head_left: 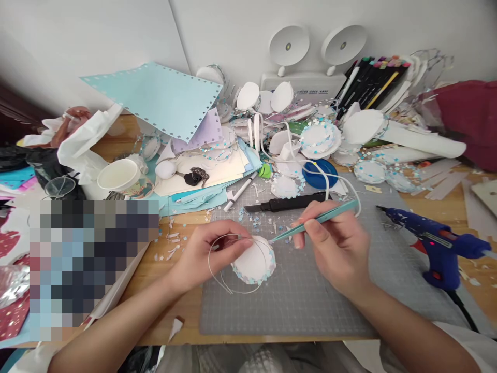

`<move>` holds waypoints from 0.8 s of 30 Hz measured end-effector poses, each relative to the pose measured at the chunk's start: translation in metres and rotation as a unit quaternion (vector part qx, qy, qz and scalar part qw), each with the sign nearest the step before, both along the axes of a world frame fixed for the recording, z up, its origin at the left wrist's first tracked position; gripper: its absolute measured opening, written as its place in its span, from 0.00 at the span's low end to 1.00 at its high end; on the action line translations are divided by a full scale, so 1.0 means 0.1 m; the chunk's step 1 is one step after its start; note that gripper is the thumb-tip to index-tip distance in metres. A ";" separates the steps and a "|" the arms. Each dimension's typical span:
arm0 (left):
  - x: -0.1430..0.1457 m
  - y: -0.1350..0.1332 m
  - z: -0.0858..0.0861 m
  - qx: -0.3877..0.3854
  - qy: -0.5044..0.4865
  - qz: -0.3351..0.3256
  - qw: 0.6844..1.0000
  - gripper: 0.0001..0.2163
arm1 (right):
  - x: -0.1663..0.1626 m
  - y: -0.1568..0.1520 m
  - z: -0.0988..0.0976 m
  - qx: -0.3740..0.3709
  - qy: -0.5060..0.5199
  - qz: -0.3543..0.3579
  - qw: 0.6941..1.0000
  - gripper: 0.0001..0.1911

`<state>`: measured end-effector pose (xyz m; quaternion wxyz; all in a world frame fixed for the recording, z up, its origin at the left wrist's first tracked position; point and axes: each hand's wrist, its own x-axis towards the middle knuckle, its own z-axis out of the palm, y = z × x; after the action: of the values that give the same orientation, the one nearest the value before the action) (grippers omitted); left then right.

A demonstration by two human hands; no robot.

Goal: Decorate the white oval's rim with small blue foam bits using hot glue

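Observation:
A round white paper disc with small blue and lilac flower-shaped bits around its rim is over the grey cutting mat. A thin wire ring loops across the disc and out past its left side. My left hand is closed, pinching the wire ring at the disc's upper left edge; the fingertips also touch the disc. In my right hand is a pair of teal tweezers, gripped between thumb and fingers. Their tips point left and reach the disc's upper right rim. Anything between the tips is too small to make out.
A blue glue gun lies at the right. Behind my hands lie a black utility knife, a blue lid and many decorated discs. A paper cup stands left, near pale blue sheets. Paper scraps litter the mat.

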<state>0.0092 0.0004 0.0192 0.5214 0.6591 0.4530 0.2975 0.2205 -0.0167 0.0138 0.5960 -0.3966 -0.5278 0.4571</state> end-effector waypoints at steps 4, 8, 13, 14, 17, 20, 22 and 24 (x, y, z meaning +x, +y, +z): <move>-0.01 -0.01 -0.03 -0.005 -0.007 0.014 1.000 0.08 | -0.02 -0.02 0.00 -0.001 -0.024 0.012 1.000 0.03; -0.01 -0.02 -0.05 -0.007 -0.006 0.018 1.000 0.08 | -0.02 -0.02 0.02 0.010 -0.045 0.001 0.999 0.03; 0.00 -0.02 -0.04 -0.010 -0.007 0.016 1.000 0.09 | -0.02 -0.01 0.04 0.013 -0.054 -0.005 0.998 0.03; 0.00 -0.02 -0.03 -0.011 -0.005 0.017 1.000 0.09 | -0.03 -0.01 0.05 0.008 -0.058 -0.007 0.998 0.03; 0.00 -0.02 -0.02 -0.015 0.004 0.022 1.000 0.10 | -0.04 0.00 0.07 -0.005 -0.074 -0.015 0.997 0.02; 0.01 -0.01 -0.03 -0.016 0.002 0.023 1.000 0.10 | -0.05 0.01 0.08 -0.012 -0.089 -0.021 0.996 0.03; 0.01 -0.01 -0.03 -0.022 -0.003 0.021 1.000 0.10 | -0.05 0.02 0.07 -0.019 -0.093 -0.023 0.995 0.04; 0.02 -0.01 -0.04 -0.033 -0.006 0.019 0.999 0.10 | -0.05 0.04 0.06 -0.023 -0.093 -0.020 0.995 0.04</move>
<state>0.0108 -0.0003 0.0148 0.5403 0.6306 0.4719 0.2962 0.2153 -0.0128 0.0195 0.5438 -0.4615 -0.5624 0.4184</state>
